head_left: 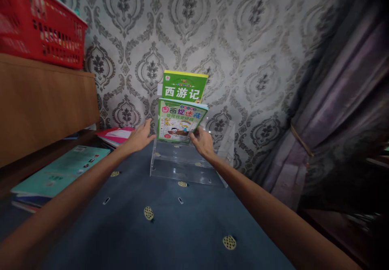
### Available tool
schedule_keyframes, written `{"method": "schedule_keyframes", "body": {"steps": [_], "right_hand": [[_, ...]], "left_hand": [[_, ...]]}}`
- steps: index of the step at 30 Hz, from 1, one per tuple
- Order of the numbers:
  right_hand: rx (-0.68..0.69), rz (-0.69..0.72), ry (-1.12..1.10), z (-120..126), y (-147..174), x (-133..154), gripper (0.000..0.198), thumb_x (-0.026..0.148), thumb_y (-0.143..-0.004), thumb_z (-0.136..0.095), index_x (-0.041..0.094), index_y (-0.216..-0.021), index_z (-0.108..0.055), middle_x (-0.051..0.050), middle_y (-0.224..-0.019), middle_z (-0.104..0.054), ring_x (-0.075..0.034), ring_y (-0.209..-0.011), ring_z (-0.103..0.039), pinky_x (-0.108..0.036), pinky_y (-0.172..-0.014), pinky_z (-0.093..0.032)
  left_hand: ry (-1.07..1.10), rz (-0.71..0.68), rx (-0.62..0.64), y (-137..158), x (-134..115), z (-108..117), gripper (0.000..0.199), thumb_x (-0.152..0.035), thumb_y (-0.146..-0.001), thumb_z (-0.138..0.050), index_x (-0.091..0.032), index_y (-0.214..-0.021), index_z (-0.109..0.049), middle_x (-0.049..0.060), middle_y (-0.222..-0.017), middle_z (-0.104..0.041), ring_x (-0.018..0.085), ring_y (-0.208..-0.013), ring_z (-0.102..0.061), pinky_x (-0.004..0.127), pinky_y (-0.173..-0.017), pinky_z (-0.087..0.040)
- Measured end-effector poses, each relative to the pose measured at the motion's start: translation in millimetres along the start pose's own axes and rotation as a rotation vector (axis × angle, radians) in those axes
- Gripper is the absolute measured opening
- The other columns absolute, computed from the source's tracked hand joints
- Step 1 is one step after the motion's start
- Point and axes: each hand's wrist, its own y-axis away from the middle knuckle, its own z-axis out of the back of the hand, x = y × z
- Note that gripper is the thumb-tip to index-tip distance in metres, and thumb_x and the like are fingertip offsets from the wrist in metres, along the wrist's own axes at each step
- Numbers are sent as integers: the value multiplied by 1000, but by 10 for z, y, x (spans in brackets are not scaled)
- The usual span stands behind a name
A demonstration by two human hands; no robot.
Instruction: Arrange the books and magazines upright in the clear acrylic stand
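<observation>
A clear plastic tiered rack (182, 169) stands against the wall on the blue cloth. In its upper part a green book with a yellow top edge (185, 84) leans upright. In front of that stands a second book (179, 126), with colourful lettering and a cartoon picture on its cover. My right hand (202, 141) pinches this front book at its lower right edge. Just left of the same book, my left hand (142, 135) has its fingers apart and holds nothing. Whether its fingertips touch the rack's side I cannot tell.
Teal-covered books (60, 171) lie stacked at the left, with a pink folder (117, 134) behind them. A red basket (57, 31) sits on a wooden cabinet (45, 104). At the right hangs a tied purple curtain (306, 140). Patterned wallpaper covers the wall behind.
</observation>
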Motion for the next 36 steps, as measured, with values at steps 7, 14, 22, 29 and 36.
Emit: {"method": "schedule_keyframes", "body": {"steps": [7,14,22,29,36], "right_hand": [[-207,161,-80,-106,140,-190,44,37,-85,-52,11,-118,-62,-21,-116,-69,-35,-111,-63,-50,-96,-48],[-243,432,-255,-139,892,-31,25,29,-93,-51,21,-113,-64,-15,-121,-65,-32,-115,-61,-53,-98,-50],[167,548,-595,-615,1745,632,19,17,-96,-49,23,-103,-66,-10,-111,-69,-24,-105,-66,-45,-93,-55],[495,514,-739,-639,2006,1008,35,18,-96,-48,27,-127,-61,-11,-127,-65,-26,-120,-62,-48,-102,-53],[498,571,-694,-715,2172,1067,69,16,-92,-57,34,-155,-36,-10,-162,-35,-30,-150,-33,-59,-119,-35]], "left_hand": [[-202,205,118,965,400,-128,64,-30,-94,-57,-8,-150,-35,28,-150,-46,41,-142,-41,59,-110,-37],[-381,561,402,1603,922,189,68,-45,-98,-49,-3,-149,-35,32,-146,-50,47,-133,-48,63,-96,-48],[-438,499,471,1735,852,277,47,-32,-96,-51,-5,-133,-54,27,-130,-63,39,-120,-62,46,-92,-53],[-478,388,477,1930,442,449,52,1,-90,-30,0,-132,-58,27,-115,-69,33,-103,-71,46,-88,-56],[-494,216,542,2347,-189,419,66,7,-81,-42,-6,-144,-52,30,-143,-55,40,-122,-64,47,-88,-58]]}}
